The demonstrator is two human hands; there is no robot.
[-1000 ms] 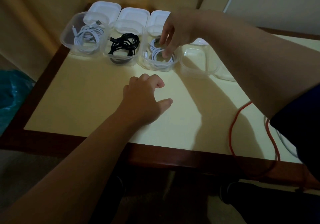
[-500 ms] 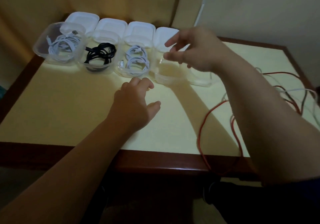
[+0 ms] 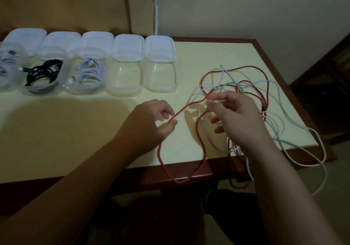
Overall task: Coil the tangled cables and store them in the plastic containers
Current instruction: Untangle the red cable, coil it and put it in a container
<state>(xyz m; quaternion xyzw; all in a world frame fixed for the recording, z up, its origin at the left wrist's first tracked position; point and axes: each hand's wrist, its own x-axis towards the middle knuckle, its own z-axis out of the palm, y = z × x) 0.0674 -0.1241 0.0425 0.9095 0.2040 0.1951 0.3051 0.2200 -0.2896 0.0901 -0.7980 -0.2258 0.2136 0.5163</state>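
Closest in, a loop of the red cable [image 3: 197, 131] droops over the table's near edge [image 3: 113, 170], and white and mint strands hang off the right corner. Just beyond on the cream top, the left hand [image 3: 149, 121] hovers with fingers loosely curled, thumb tip touching or just beside the red cable; whether it actually pinches it, I can't tell. Beside it, the right hand [image 3: 236, 115] is raised over the tangle [image 3: 246, 93], thumb and forefinger brought together on a thin white strand [image 3: 212, 100] where it crosses the red one, the other fingers curled beneath. Behind that hand the tangle spreads across the table's right side: red, white and mint green cable [image 3: 231, 83] looping over one another.

Further back, left of the tangle, stands a row of clear plastic containers. The two nearest the tangle [image 3: 162, 87] [image 3: 123, 91] hold nothing; next comes a coiled white cable [image 3: 91, 74], then a coiled black cable [image 3: 41, 72], and another white coil [image 3: 5, 64] at the frame's left edge. White lids [image 3: 159, 47] lie behind the row, against the wall.
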